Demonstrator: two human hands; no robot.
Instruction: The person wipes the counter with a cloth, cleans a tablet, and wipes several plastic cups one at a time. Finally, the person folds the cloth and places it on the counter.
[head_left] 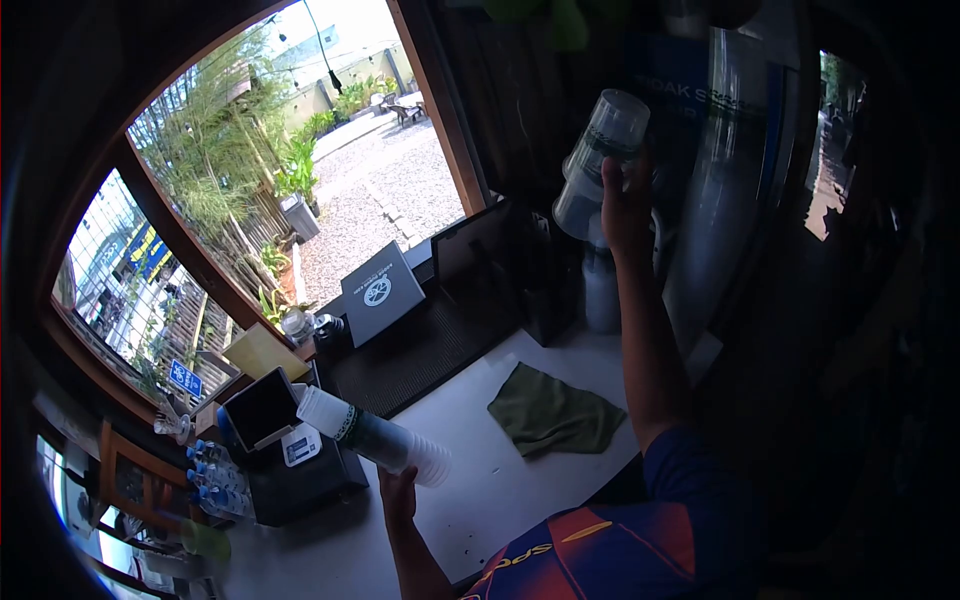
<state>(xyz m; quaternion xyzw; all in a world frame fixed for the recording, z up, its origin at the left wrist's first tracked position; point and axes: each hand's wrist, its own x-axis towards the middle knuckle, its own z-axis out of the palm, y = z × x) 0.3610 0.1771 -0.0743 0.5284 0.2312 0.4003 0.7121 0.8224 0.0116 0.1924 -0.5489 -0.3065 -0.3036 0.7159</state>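
My left hand (399, 492) is wrapped round the lower part of a long stack of clear plastic cups (375, 438) with a dark green printed band. The stack tilts over the white counter (470, 500). Raised at the upper right, my right hand (627, 208) grips a shorter group of clear plastic cups (612, 125), also printed in green. A white, jug-like container (602, 290) stands just below those cups. Between my arms, a crumpled dark green cloth (555, 412) lies on the counter.
A black tablet on a stand (262, 408) and several water bottles (215, 480) are at the left. Along the window stand a grey menu board (382, 293) and a dark screen (480, 240). A black ribbed mat (400, 355) covers the counter's back.
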